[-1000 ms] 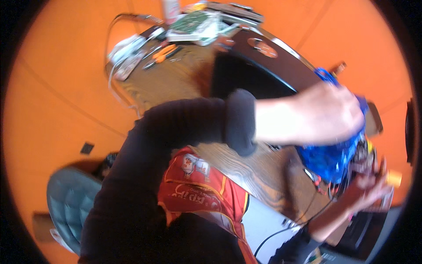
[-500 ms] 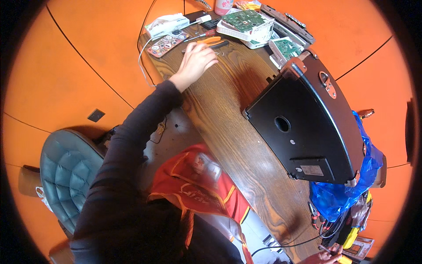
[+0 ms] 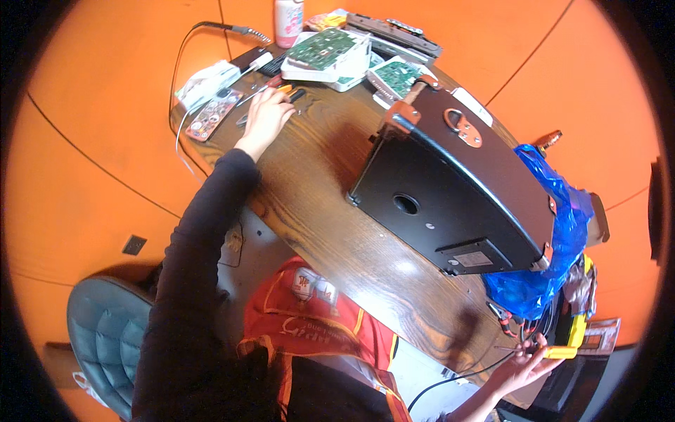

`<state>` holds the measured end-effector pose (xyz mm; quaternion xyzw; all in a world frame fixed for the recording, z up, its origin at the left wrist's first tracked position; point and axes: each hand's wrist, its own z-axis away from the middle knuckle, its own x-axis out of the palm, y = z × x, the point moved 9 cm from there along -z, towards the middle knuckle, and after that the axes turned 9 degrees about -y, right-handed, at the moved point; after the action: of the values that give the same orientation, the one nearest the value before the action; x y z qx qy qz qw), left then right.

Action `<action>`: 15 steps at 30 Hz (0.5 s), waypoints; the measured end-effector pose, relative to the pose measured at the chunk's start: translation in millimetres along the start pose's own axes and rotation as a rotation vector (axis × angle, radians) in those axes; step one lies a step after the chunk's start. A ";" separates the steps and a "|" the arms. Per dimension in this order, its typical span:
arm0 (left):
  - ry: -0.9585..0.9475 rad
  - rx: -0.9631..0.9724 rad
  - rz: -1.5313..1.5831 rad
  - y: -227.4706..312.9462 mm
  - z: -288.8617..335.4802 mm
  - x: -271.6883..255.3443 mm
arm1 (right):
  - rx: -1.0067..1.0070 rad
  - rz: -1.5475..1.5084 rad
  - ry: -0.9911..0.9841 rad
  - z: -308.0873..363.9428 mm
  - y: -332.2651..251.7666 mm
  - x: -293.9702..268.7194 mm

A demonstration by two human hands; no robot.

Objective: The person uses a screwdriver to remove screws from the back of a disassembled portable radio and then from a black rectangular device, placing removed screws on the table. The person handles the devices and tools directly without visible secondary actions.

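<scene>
My left hand point(image 3: 266, 116) is at the far left of the wooden table, its bent fingers closed over a pair of pliers point(image 3: 285, 89) with orange and black handles. The handle ends stick out past the fingers, and the middle of the tool is hidden. Low at the right, my right hand point(image 3: 519, 369) holds a screwdriver point(image 3: 561, 352) by its yellow handle, its thin shaft pointing left. A black speaker-like box point(image 3: 422, 204) with brown leather corners and a round hole lies between my hands. Next to my left hand is a phone point(image 3: 211, 116) in a patterned case.
White housings with green circuit boards point(image 3: 323, 49) are stacked at the back, near a pink and white bottle point(image 3: 288, 21). A blue plastic bag point(image 3: 524, 292) sits behind the box, with red-handled pliers point(image 3: 502, 320) and cables nearby. A green padded chair point(image 3: 105, 337) stands at left.
The view has swung to the right. My left hand has shifted onto the pliers. My right hand has come further into view with the screwdriver raised.
</scene>
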<state>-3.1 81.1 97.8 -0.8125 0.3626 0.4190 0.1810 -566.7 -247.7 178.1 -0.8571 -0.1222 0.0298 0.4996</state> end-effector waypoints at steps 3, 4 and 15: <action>0.011 -0.011 -0.036 2.5 0.6 -6.0 | -0.018 -0.013 -0.098 1.9 -2.4 13.7; 0.026 0.001 -0.038 6.3 0.4 -10.2 | -0.015 0.013 -0.099 3.2 -2.2 15.1; 0.175 -0.058 0.768 102.2 -6.5 -87.8 | -0.013 -0.420 -0.329 -23.5 4.1 53.8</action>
<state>-109.2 46.9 173.9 -0.6552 0.6424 0.3952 -0.0434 -509.7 -256.7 190.1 -0.7996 -0.3774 0.0637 0.4628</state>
